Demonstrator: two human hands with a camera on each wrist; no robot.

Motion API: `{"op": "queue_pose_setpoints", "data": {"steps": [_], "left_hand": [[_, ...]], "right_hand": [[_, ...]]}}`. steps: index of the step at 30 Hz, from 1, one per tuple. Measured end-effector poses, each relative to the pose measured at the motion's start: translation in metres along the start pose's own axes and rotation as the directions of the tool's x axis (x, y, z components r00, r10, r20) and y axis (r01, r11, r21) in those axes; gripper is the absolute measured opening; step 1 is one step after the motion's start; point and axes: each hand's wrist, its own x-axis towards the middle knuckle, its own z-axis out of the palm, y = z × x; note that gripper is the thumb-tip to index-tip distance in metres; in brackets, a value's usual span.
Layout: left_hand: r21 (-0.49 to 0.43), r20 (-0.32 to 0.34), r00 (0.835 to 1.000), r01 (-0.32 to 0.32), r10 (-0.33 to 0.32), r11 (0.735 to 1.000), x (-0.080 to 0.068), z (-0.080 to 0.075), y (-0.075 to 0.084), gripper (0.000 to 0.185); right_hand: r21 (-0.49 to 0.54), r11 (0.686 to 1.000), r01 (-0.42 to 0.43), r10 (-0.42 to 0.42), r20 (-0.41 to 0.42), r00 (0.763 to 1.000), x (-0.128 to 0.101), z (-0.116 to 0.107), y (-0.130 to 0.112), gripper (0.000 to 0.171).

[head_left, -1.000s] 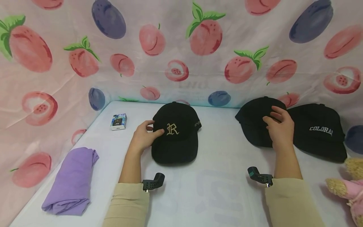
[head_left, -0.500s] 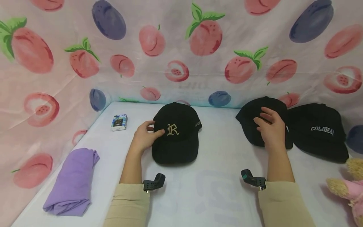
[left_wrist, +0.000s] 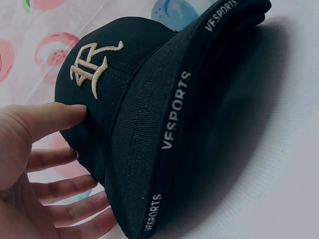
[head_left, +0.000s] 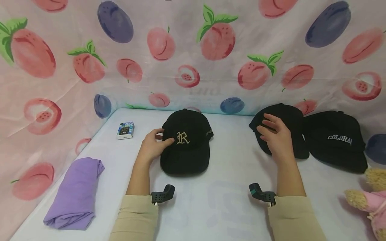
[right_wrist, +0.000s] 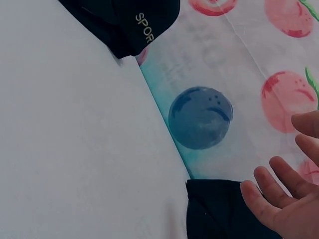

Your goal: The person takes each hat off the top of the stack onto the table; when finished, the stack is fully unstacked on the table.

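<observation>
In the head view my left hand point(head_left: 153, 144) holds the left side of a black baseball cap point(head_left: 184, 160) bearing a gold letter R. The left wrist view shows my thumb point(left_wrist: 60, 119) on the crown beside the letter, the other fingertips at its lower side edge. White lettering runs along the brim point(left_wrist: 174, 114). My right hand point(head_left: 275, 139) hovers with spread, loosely bent fingers and nothing between them; it overlaps a second black cap point(head_left: 289, 117) in the head view. In the right wrist view its fingers point(right_wrist: 266, 186) appear beside that cap's edge point(right_wrist: 214, 209).
A third black cap point(head_left: 334, 150) with white lettering lies at the far right, next to the second. A doll in pink point(head_left: 377, 204) is at the right edge. On the left are a small blue box point(head_left: 125, 130) and folded purple cloth point(head_left: 75, 194). A fruit-print curtain point(head_left: 211, 73) stands behind.
My right hand has moved left across the front of the second cap, uncovering more of that cap's right side. The left hand and its cap have stayed in place.
</observation>
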Motion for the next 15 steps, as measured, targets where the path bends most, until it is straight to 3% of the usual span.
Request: {"op": "queue_pose_setpoints", "data": {"steps": [15], "left_hand": [[-0.013,0.003,1.0,-0.003,0.004,1.0,0.0,0.001,-0.001,0.07]], "right_hand": [[0.037,0.999,0.036,-0.041,0.143,0.989,-0.006,0.027,-0.007,0.06]]}}
